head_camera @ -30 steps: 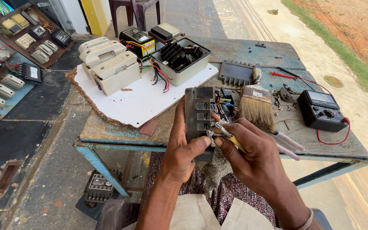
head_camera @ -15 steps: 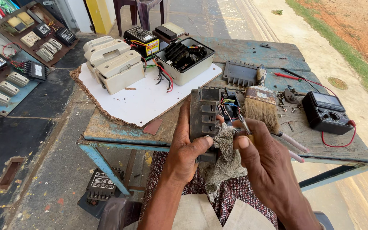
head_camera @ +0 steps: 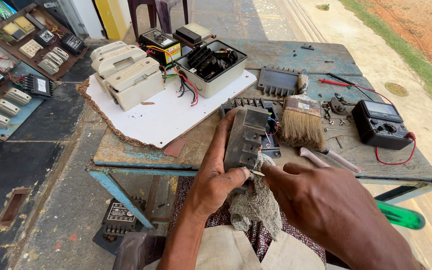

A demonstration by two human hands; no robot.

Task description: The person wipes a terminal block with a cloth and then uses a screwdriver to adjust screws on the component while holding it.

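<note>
Head view, left hand: the left hand [head_camera: 216, 177] is wrapped around a dark grey plastic block [head_camera: 245, 137], which is held upright over the near edge of the table [head_camera: 141, 155]; the thumb is pressed on its lower front.
Head view, right hand: the right hand [head_camera: 326, 205] is closed on a thin metal tool [head_camera: 257, 173], whose tip is placed at the bottom of the block; a green handle [head_camera: 401, 215] is seen past the wrist.
Cloth: a grey rag [head_camera: 258, 202] is hung under the block, between both hands.
Table, near: a paint brush [head_camera: 302, 122] is laid just beside the block, to its right.
Table, right: a black multimeter [head_camera: 381, 124] is set with red leads.
Table, far: an open grey box [head_camera: 211, 67] with wires and cream covers [head_camera: 126, 75] are placed on a white board [head_camera: 161, 120].
</note>
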